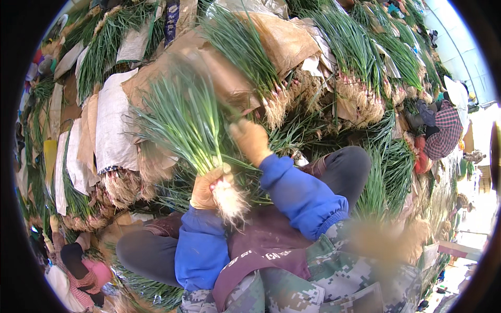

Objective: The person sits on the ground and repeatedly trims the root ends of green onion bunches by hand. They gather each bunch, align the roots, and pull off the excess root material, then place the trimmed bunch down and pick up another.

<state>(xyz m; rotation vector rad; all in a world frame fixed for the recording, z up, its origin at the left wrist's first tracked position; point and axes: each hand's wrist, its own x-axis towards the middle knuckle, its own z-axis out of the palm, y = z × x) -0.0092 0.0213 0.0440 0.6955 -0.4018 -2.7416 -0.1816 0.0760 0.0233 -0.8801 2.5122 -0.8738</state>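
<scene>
Before me, my left hand (206,189), in a tan work glove, grips a bundle of green onions (195,129) just above the bulbs. Its white roots (231,203) hang over my lap, and its green leaves fan up and to the left. My right hand (250,141), gloved alike and slightly blurred, is raised just right of the bundle's leaves. A few green strands run near it; whether its fingers hold any of them cannot be told. Blue sleeve covers reach up both forearms. Loose green onions (172,191) lie beneath and behind the hands, between my bent knees.
Stacked onion bundles (352,58) with roots towards me line the far side, partly under brown paper (289,39) and a white woven sack (116,121). More bundles (385,176) lie at right. A person in a checked shirt (446,129) sits at right, another person (74,274) at lower left.
</scene>
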